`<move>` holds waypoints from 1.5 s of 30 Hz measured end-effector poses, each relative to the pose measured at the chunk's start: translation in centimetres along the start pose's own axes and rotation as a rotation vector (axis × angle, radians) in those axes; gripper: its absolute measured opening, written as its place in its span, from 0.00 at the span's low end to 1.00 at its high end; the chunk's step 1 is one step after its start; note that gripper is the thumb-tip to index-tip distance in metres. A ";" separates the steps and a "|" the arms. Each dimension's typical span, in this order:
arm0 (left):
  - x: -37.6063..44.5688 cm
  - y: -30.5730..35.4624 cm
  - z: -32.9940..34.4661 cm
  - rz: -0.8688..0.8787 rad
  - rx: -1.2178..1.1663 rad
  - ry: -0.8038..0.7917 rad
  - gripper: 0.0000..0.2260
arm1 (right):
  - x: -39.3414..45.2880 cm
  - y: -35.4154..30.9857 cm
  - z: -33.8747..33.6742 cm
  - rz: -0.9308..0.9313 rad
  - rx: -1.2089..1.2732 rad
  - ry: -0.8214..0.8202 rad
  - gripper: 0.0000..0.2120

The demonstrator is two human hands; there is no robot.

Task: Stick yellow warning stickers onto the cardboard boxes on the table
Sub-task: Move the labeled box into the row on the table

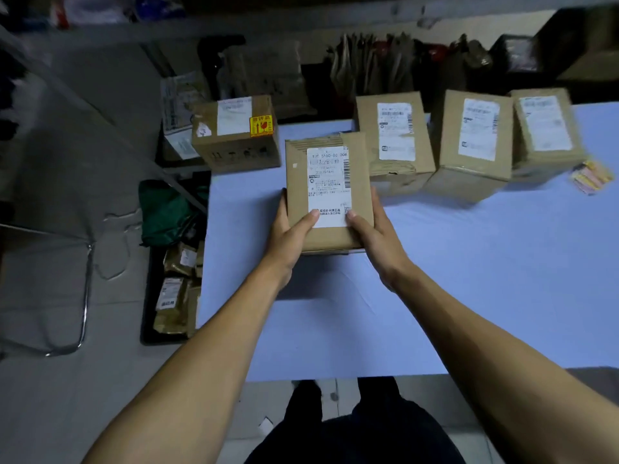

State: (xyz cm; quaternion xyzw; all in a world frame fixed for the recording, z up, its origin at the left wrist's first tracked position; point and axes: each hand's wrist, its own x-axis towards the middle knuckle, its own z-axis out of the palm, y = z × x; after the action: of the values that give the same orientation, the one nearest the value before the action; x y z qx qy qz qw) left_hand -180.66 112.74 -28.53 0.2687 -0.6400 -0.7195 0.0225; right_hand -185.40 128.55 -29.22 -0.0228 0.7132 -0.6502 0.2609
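While you hold the middle box (326, 192) between both hands, its long axis runs straight away from you, label side up, its near end at your palms. Left hand (290, 237): clasps the near-left edge, thumb on the white shipping label (327, 185). Right hand (374, 231): clasps the near-right edge, thumb on the label's lower corner. Both sit equally near; neither is free for a sticker.

Sticker stock: yellow and pink sheets (591, 175), far right on the table (469, 279), well apart from the held box and on your right hand's side, so that hand likely makes the reach.

Already marked: one box (236, 133) at the far left corner carries a yellow warning sticker (261, 126) with red print, not readable.

Unmarked: three boxes (475, 135) in a row at the back right, white labels only.

Writing: the held box's label shows a barcode, digits roughly "100 5160-00 008", and blurred Chinese print.
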 end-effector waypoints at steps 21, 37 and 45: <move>-12.1 1.3 12.3 0.137 0.128 -0.211 0.26 | -15.5 -0.5 -11.3 -0.127 0.074 0.236 0.23; -18.4 -4.4 33.6 -0.041 0.283 -0.393 0.15 | -24.1 5.7 -32.0 0.092 -0.042 0.442 0.27; -11.7 -6.3 39.4 -0.090 0.311 -0.368 0.15 | -17.8 6.5 -38.2 0.182 -0.085 0.392 0.19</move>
State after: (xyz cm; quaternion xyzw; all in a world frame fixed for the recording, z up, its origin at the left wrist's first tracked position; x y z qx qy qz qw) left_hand -185.03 154.07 -28.74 0.1613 -0.7238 -0.6495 -0.1683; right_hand -183.39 171.17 -28.57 0.1574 0.7760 -0.5855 0.1737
